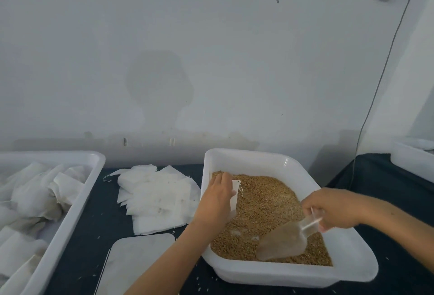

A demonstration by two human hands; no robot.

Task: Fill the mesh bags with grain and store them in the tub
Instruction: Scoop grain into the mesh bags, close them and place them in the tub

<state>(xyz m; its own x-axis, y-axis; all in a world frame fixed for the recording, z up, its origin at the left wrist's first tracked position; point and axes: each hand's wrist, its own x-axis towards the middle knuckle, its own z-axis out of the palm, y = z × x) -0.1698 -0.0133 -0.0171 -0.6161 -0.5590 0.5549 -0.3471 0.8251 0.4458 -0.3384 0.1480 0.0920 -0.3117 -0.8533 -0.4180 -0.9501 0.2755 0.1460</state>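
Note:
A white tub [258,156] in the middle holds brown grain [263,203]. My left hand [217,200] holds a small white mesh bag [234,194] over the grain at the tub's left side, its drawstring dangling. My right hand [333,207] grips the handle of a clear plastic scoop [285,240], whose blade lies low on the grain near the tub's front. A pile of flat empty mesh bags [157,196] lies on the dark table left of the grain tub. At the far left, a second white tub [70,205] contains several filled bags [35,196].
A flat grey tray or lid [138,261] lies at the front of the table. Another white tub [413,160] stands at the back right. A cable [380,78] hangs down the white wall from a socket. Loose grains dot the dark tabletop [98,219].

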